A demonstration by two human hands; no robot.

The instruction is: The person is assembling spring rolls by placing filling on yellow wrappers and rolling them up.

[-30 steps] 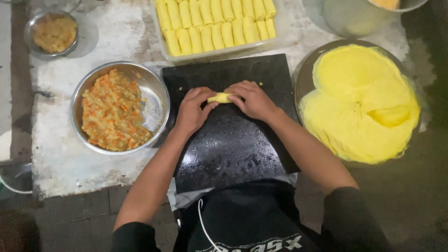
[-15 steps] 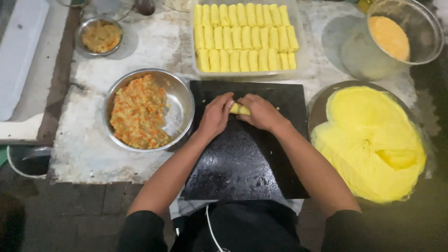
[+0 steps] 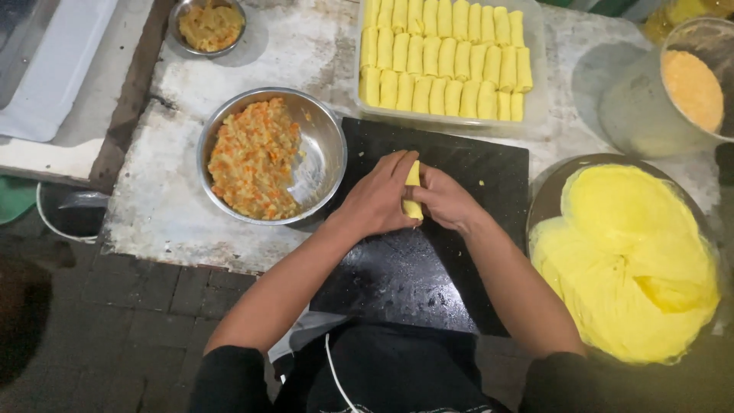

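Both hands together over the black board (image 3: 428, 260), at its upper middle. Left hand (image 3: 376, 200) and right hand (image 3: 443, 200) closed from either side on one yellow roll (image 3: 413, 191), fingers curled round it, roll standing on end between the palms, only a narrow strip of it showing. Just left of the board, touching its edge, a steel bowl (image 3: 325, 153) with orange-flecked chopped filling (image 3: 252, 157). Beyond the board, a clear tray (image 3: 535, 115) packed with three rows of finished yellow rolls (image 3: 443, 57). To the right, a round pan (image 3: 547, 199) heaped with thin yellow wrappers (image 3: 627, 260), edges hanging over the rim. Far right corner, a bucket (image 3: 634, 107) holding orange crumbs (image 3: 692, 88). Far left corner, a small bowl (image 3: 210, 27) with more filling. All of it on a worn pale table (image 3: 160, 199), dark brick floor (image 3: 130, 306) below.
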